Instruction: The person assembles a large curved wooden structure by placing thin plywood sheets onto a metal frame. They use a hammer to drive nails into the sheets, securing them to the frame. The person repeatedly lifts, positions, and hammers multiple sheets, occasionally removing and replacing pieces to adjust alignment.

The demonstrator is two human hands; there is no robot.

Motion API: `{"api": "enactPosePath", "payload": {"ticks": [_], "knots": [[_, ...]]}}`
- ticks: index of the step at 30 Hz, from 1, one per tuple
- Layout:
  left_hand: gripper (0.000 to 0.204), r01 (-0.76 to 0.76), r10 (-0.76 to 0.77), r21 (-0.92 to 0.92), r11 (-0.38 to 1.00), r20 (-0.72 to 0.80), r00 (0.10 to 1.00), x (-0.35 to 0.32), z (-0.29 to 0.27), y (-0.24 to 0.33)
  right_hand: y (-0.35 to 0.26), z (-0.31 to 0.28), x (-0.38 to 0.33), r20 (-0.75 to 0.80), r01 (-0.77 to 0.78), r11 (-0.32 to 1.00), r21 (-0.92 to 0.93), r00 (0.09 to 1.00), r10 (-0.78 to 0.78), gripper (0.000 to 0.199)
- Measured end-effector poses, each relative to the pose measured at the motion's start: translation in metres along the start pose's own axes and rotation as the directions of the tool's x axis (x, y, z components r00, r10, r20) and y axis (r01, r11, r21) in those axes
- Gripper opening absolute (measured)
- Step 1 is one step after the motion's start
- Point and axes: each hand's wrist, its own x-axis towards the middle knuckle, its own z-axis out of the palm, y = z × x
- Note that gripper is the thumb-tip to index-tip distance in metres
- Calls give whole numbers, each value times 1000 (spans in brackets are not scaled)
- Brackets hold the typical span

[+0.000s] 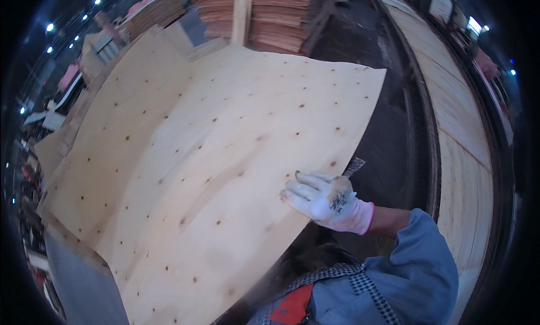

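A large, pale wood veneer sheet (225, 139) dotted with small brown knots spreads across the middle of the view, with a gentle curve in it. At its right edge is my right hand (329, 201), in a white glove with a pink cuff and brown stains. The fingers lie over the top face of the sheet, and the palm crosses the edge. My thumb is out of sight, apparently below the sheet. My left hand does not show.
Stacked reddish veneer (259, 21) stands at the far side, with an upright board (241, 20) against it. A long row of pale wood sheets (450, 100) runs along the right, past a dark rail (424, 111). A grey surface (84, 285) shows at lower left.
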Motion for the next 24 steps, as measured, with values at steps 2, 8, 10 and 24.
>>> {"api": "enactPosePath", "payload": {"ticks": [2, 8, 10, 24], "knots": [[41, -69, 67, 19, 997, 87, 994, 5, 9, 18, -15, -13, -2, -104, 14, 999, -52, 994, -19, 29], [39, -294, 252, 57, 954, 380, 890, -17, 90, 83, -25, -54, -55, -121, -99, 994, -42, 988, 93, 38], [39, -347, 280, 58, 936, 474, 835, -20, 125, 94, -35, -46, -61, -74, -153, 988, -11, 986, 152, 36], [37, -676, 409, -212, 706, 901, 146, -216, 369, 198, -51, -104, -208, -229, -550, 742, 382, 722, 653, 20]]}}
